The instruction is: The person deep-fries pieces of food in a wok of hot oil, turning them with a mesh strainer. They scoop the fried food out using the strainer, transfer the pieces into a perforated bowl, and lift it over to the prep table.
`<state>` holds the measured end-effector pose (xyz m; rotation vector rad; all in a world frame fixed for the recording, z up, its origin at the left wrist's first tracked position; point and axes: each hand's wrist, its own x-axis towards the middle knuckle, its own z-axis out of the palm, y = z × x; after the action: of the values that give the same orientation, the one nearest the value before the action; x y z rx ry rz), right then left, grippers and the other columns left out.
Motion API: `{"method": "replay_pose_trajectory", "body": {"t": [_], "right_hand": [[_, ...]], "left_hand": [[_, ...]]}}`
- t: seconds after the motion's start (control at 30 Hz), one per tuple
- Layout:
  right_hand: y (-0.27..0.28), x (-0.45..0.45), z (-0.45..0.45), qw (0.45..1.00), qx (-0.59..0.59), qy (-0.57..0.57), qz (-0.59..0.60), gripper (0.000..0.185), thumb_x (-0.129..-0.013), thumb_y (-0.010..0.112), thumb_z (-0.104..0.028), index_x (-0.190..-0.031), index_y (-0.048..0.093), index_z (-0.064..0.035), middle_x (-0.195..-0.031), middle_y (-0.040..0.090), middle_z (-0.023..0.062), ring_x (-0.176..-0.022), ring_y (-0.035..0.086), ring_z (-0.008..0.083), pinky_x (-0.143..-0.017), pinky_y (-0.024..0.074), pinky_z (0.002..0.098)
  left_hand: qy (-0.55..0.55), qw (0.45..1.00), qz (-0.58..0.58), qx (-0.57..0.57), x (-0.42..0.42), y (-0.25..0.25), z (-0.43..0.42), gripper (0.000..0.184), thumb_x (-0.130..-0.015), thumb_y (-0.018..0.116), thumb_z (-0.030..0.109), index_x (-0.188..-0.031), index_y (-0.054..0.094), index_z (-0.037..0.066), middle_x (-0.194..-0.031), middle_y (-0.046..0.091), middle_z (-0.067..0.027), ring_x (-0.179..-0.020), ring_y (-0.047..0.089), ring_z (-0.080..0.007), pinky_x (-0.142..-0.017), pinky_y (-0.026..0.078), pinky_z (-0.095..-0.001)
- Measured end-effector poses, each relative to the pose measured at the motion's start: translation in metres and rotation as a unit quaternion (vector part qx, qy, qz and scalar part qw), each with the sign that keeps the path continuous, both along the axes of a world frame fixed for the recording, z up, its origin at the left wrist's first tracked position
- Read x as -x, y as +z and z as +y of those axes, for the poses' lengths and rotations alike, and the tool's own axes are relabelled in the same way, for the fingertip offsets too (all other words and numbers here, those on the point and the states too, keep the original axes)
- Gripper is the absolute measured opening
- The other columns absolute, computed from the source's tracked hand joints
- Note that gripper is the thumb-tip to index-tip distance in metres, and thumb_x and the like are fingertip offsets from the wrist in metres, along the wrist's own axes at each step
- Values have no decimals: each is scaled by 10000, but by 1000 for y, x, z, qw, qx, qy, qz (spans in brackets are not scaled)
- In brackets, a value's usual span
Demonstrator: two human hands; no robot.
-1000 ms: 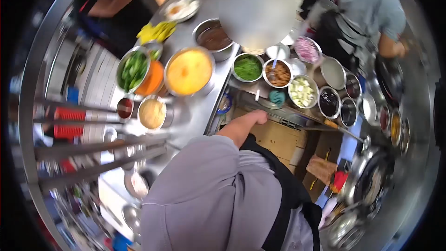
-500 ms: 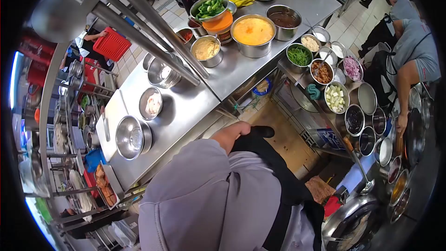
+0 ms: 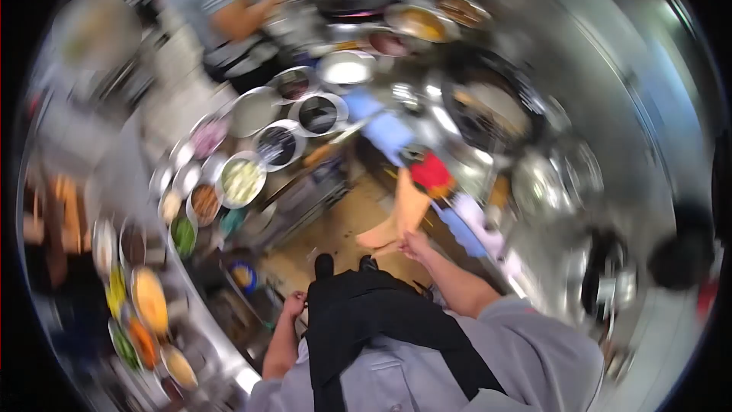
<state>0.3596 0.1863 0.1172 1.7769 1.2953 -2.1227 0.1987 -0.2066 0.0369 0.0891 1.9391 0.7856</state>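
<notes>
My right hand (image 3: 415, 246) is closed on one corner of a tan cloth (image 3: 410, 204), which hangs beside the stove edge above the floor. Left of my black apron, my left hand (image 3: 294, 304) is held low with its fingers curled; whether anything is inside them is hidden by blur. A red cloth or packet (image 3: 433, 175) lies just beyond the tan cloth, next to a blue strip (image 3: 387, 137) along the stove edge.
A wok (image 3: 496, 103) sits on the stove at the upper right. Bowls of white cubes (image 3: 242, 180), dark sauce (image 3: 276, 145) and other ingredients line a counter on the left. A ladle handle (image 3: 324, 154) juts over the counter edge. A co-worker (image 3: 229, 11) stands at the top left.
The view has swung right toward the stove. My right hand has come into view with the tan cloth, which lay near the stove before. My left hand now shows at the lower left.
</notes>
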Motion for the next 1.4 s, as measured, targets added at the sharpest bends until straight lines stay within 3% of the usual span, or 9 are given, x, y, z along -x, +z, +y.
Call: {"method": "replay_pose_trajectory", "body": {"t": [0.17,0.3,0.37,0.57,0.9,1.03,1.13,1.33,1.4], "right_hand": [[32,-8,6,763,-557,321,-61,294,-790,473,-275,-960,498,-37,-756,600,128,-675,583,231,-592,458,327],[176,-3,54,824,-561,19,-82,226,-756,502,-254,-766,537,-31,-701,563,177,-680,551,308,-600,420,414],[193,-15,85,660,-724,-23,-201,243,-716,568,-213,-893,487,-68,-923,490,152,-779,508,328,-665,410,403],[178,-5,147,789,-543,-8,-287,410,-730,482,-77,-1121,361,-94,-1092,375,247,-968,466,392,-804,405,421],[229,-68,234,713,-640,-100,-269,169,-701,440,-47,-851,488,13,-838,551,245,-821,526,378,-729,411,429],[232,-90,235,707,-639,-160,-258,168,-696,433,-65,-823,491,30,-819,554,239,-797,531,375,-719,412,431],[215,-87,233,720,-620,-174,-259,253,-713,426,-89,-911,503,48,-862,559,227,-834,535,359,-748,418,407],[167,-52,247,758,-599,-180,-187,249,-713,429,-34,-950,461,38,-800,557,235,-709,560,347,-613,450,417],[180,-47,247,876,-270,-361,171,302,-762,373,-6,-1063,388,4,-690,535,177,-490,505,236,-393,396,348]], "left_hand": [[-70,996,-45,-34,57,-6,55,152,-808,445,119,-919,487,24,-769,531,-57,-681,535,-153,-590,466,-284],[-138,983,-6,-117,109,8,93,230,-816,489,168,-964,473,-7,-784,526,-65,-659,519,-139,-578,454,-272],[-152,981,-4,-122,130,22,112,192,-814,487,153,-946,487,15,-772,530,-52,-651,515,-130,-568,445,-261],[-247,961,77,-99,164,25,120,180,-818,482,174,-931,508,37,-710,550,-20,-626,519,-124,-560,419,-240],[-286,957,6,-44,160,-26,11,303,-790,450,316,-730,528,29,-613,537,-60,-596,534,-149,-522,427,-289],[-638,636,405,-154,154,-75,-12,98,-677,481,147,-685,509,53,-592,499,-65,-577,522,-186,-524,432,-310],[-353,932,-80,1,142,-70,26,116,-676,501,151,-716,515,43,-664,543,-97,-602,532,-227,-543,436,-331],[-298,943,141,-56,116,-17,130,233,-817,460,239,-881,523,24,-701,526,-49,-646,507,-118,-580,451,-243],[-205,966,66,-144,92,29,170,273,-830,463,241,-964,518,9,-769,554,-57,-717,534,-155,-649,446,-266]]}}
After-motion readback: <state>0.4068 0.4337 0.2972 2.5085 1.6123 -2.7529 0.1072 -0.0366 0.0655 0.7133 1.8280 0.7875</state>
